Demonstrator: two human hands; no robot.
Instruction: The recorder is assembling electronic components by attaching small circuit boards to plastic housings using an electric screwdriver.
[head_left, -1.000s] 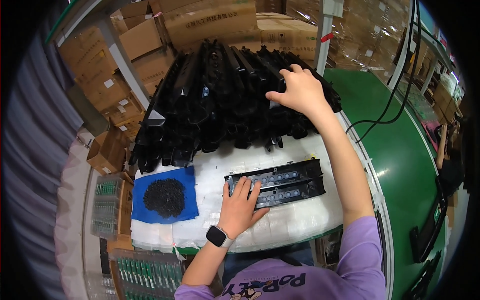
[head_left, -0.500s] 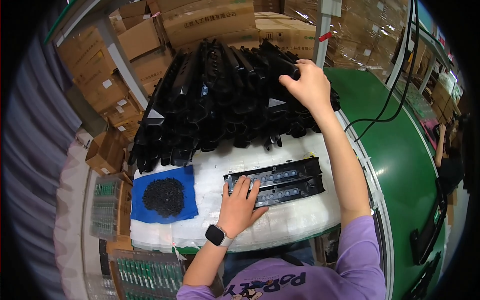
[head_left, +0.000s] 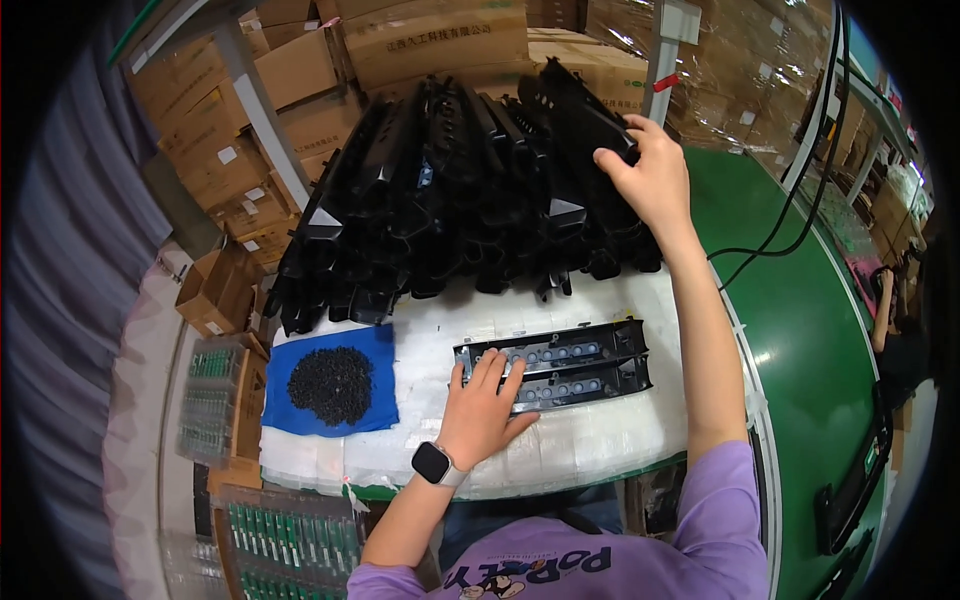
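Up high, a long black piece [head_left: 577, 108] leans over the big black pile [head_left: 395, 225], its near end gripped by the fingers [head_left: 613, 164] of the worker's right hand [head_left: 660, 188]. The left hand [head_left: 478, 415] rests, fingers spread, on two black shells [head_left: 598, 363] on the bench [head_left: 590, 440]. A blue cloth [head_left: 283, 408] to the left has tiny black bits [head_left: 332, 385] on it; clear trays [head_left: 290, 497] below hold green strips [head_left: 285, 531].

From the middle of the head view, the left hand [head_left: 480, 420] rests at six o'clock, its fingers spread over two black housings [head_left: 575, 366] lying side by side at four on the white-covered counter [head_left: 610, 440]. At two, the right hand [head_left: 652, 178] has a long black part [head_left: 578, 108] in its grip, pointing toward twelve. Similar parts lie piled [head_left: 430, 200] at eleven; a blue cloth [head_left: 385, 402] bearing small black pieces [head_left: 330, 385] lies at eight.
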